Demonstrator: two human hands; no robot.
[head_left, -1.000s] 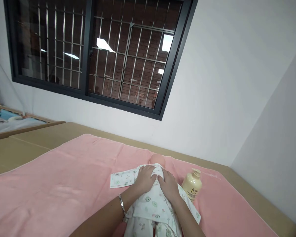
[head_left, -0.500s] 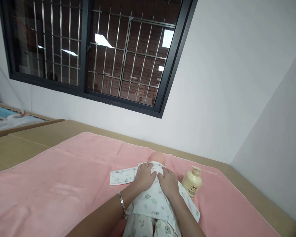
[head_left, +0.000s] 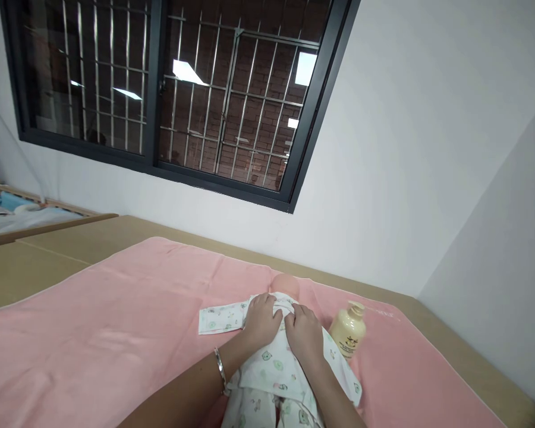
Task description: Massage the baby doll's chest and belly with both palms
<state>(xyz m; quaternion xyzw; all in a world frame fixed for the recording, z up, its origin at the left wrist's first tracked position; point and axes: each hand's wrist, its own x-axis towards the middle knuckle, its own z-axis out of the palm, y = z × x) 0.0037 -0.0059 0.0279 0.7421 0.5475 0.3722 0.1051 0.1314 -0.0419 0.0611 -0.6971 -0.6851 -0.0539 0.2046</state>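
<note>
A baby doll [head_left: 278, 362] in a white printed top and trousers lies on a pink cloth [head_left: 129, 315], its smooth bald head [head_left: 285, 285] pointing away from me. My left hand [head_left: 263, 321] rests flat on the left side of its upper body, fingers over the shoulder. On the other side my right hand [head_left: 304, 328] lies the same way, palm down, the two thumbs close together near the middle. One printed sleeve [head_left: 223, 318] stretches out to the left. Just right of the doll stands a cream-coloured bottle [head_left: 348, 330] with a dark cartoon print. A silver bangle [head_left: 220, 370] circles my left wrist.
The pink cloth covers a tan padded surface [head_left: 71, 244] that meets a white wall [head_left: 383, 178]. Above is a dark-framed window [head_left: 154, 89] with metal bars behind it. At far left, a wooden-edged bed [head_left: 31, 220] holds white and blue bedding.
My hands stay in nearly the same place on the doll, the right fingers a touch lower. The view has shifted very slightly.
</note>
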